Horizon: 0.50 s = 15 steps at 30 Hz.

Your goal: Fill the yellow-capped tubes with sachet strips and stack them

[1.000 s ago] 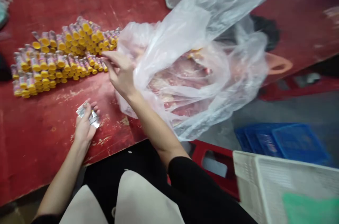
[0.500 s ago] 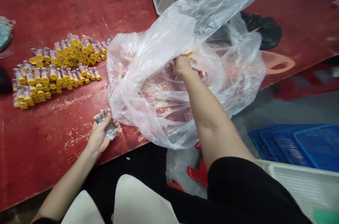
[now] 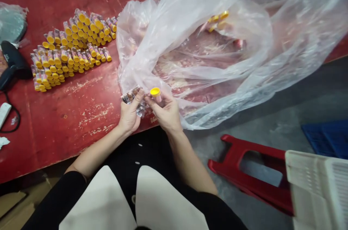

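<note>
Head camera, single view, worn on the person's head. Aim: forward and steeply down, past the wearer's own clothing (image 3: pixel 171 201) at the lower edge, onto a red tabletop (image 3: pixel 89 139). Range: near, at arm's reach; left hand (image 3: pixel 131 115) and right hand (image 3: pixel 169 115) close to mid-frame. Set: askew, the table's front edge climbing rightward. Lower right: grey floor (image 3: pixel 272 121) and red stool (image 3: pixel 236 161), seen from above.
</note>
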Available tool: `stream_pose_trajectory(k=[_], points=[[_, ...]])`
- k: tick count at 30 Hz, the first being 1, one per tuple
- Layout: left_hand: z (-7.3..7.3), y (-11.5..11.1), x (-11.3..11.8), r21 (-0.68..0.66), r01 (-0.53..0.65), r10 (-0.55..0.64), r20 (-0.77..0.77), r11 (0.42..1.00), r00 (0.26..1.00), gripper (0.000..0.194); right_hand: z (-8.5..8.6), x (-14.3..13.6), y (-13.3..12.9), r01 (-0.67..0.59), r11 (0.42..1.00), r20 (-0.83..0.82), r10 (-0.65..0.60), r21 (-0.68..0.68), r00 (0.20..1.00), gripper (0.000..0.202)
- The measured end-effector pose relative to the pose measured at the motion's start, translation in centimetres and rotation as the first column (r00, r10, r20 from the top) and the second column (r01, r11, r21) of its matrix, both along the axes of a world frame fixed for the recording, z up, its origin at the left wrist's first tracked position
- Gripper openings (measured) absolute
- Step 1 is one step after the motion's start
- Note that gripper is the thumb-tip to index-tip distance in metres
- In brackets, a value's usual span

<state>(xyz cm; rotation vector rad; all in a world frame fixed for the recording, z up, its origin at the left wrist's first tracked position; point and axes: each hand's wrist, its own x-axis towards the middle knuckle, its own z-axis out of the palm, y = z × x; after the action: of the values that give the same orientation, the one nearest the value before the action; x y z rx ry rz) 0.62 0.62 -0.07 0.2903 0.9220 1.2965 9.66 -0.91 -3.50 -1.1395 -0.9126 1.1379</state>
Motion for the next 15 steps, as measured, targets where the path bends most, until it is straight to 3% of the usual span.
stream_pose_trajectory(k=[6, 9, 15], points=[[0.2, -0.4, -1.7, -0.023, -0.052, 0.052, -0.007, 0.998, 0.999, 0.040, -0.2, 0.0, 0.8, 0.026, 1.000, -0.040, -0.026, 0.015, 0.999, 0.043], [0.2, -0.3, -2.2, -0.091, -0.052, 0.057, 0.053, 0.995, 0.997, 0.047, -0.1, 0.4, 0.1, 0.021, 0.996, 0.020, -0.022, 0.083, 1.000, 0.038], [0.5, -0.3, -2.8, -0.214, -0.053, 0.093, 0.180, 0.975, 0.979, 0.041, 1.7, 1.0, -2.2, 0.021, 0.972, 0.183, -0.066, 0.234, 0.981, 0.036]])
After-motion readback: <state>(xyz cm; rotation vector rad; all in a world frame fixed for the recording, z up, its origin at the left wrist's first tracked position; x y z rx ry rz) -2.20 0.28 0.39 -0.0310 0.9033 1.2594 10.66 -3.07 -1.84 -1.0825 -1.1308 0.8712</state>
